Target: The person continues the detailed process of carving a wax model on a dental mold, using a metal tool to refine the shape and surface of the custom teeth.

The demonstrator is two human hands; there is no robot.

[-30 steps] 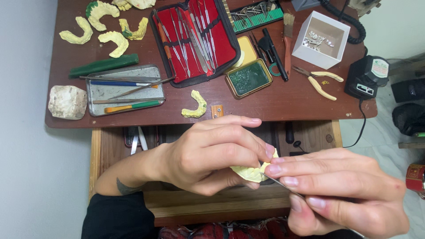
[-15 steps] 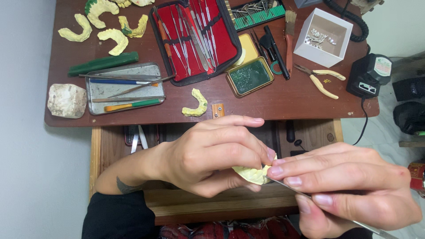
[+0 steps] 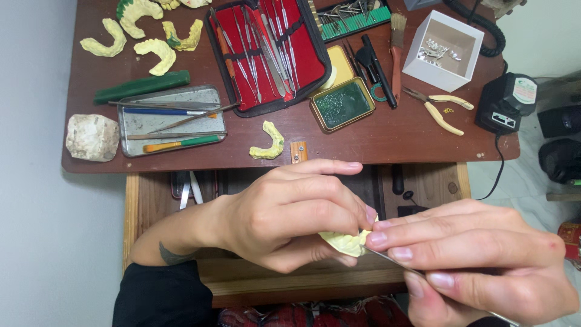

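The left hand (image 3: 290, 215) curls around a small pale-yellow dental cast (image 3: 346, 242), pinching it between thumb and fingers above an open wooden drawer (image 3: 142, 206), while the right hand (image 3: 478, 260) pinches a thin metal hand instrument (image 3: 393, 259) whose tip touches the cast's edge. On the brown table (image 3: 387, 142) beyond lie another yellow cast (image 3: 269, 142), a red-lined case of instruments (image 3: 266, 51), a grey metal tray (image 3: 169, 120), yellow-handled pliers (image 3: 440, 108) and a white box (image 3: 445, 51).

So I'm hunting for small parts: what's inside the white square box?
The white square box holds a small heap of tiny silvery metal pieces against its far side; what kind they are is too small to tell.
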